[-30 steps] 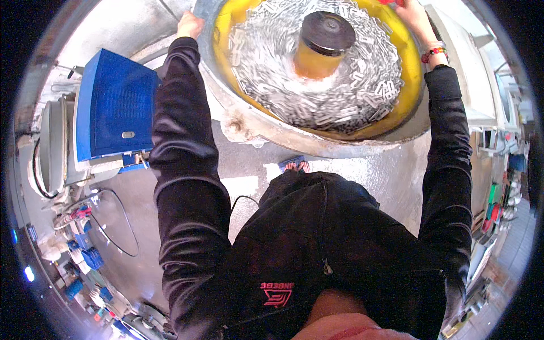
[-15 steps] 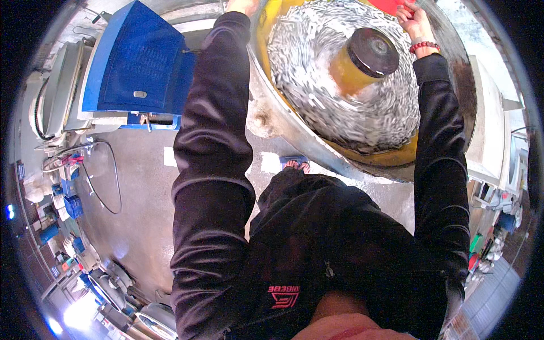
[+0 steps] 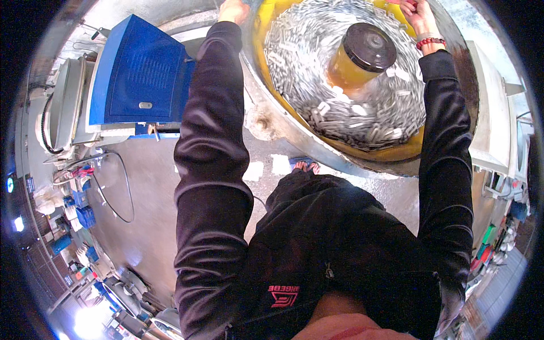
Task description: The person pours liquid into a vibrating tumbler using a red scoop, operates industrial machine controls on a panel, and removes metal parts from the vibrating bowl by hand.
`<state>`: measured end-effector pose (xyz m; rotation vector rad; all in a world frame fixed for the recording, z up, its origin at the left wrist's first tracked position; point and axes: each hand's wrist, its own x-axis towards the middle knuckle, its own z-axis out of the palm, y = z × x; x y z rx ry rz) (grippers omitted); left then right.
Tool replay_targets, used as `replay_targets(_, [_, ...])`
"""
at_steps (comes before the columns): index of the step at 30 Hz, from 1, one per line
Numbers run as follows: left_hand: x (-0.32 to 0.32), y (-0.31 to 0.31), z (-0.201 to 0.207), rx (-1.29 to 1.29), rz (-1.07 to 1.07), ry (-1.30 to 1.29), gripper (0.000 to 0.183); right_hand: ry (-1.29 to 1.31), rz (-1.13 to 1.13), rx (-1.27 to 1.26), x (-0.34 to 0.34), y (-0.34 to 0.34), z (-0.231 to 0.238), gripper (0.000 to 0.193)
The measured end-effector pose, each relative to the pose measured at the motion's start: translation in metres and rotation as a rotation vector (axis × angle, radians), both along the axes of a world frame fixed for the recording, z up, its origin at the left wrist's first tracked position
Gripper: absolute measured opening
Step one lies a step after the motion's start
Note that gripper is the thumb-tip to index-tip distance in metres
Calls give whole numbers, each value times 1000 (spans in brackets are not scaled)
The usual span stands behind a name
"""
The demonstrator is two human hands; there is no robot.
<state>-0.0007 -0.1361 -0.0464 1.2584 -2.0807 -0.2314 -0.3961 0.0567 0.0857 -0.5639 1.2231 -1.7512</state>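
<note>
A large round vibratory finishing bowl (image 3: 334, 152) with a yellow lining stands before me, full of small grey-white pieces (image 3: 362, 127) blurred by motion. From its middle rises a yellow column (image 3: 345, 65) with a black cap (image 3: 371, 46). Several larger white pieces (image 3: 358, 110) lie around the column. My left hand (image 3: 234, 11) is closed at the bowl's far left rim; what it grips, if anything, is hidden. My right hand (image 3: 420, 18), with a red bead bracelet, reaches over the far right side. Its fingers are closed on a red object (image 3: 395, 1), mostly cut off by the top edge.
A blue metal cabinet (image 3: 144, 73) stands left of the bowl, with a pale machine (image 3: 65, 105) beyond it. A hose (image 3: 127, 187) loops over the floor. A light-coloured box-like unit (image 3: 490, 113) is on the right. Blue bins (image 3: 85, 216) line the far left.
Several larger white pieces now show among the small ones near the column. My right hand has closed on the red object, less of which is in view. The whole view has shifted slightly.
</note>
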Motion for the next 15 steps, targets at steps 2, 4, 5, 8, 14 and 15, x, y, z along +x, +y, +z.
replay_targets(2, [-15, 8, 11, 56, -27, -2, 42, 311, 51, 142, -13, 15, -3, 9])
replay_targets(4, [-26, 20, 24, 202, 1, -43, 41, 897, -34, 175, -19, 24, -8, 14])
replay_targets(5, [-25, 19, 23, 200, -4, -44, 41, 896, -39, 175, -20, 30, -9, 14])
replay_targets(8, [-5, 8, 13, 4, -106, -58, 38, 1869, -118, 290, -15, 40, -3, 20])
replay_targets(14, [-20, 6, 13, 44, -48, 76, 36, 1858, -272, 156, -56, 38, -5, 16])
replay_targets(15, [-22, 8, 13, 39, -34, 48, 35, 1684, -327, -226, -70, 31, -11, 14])
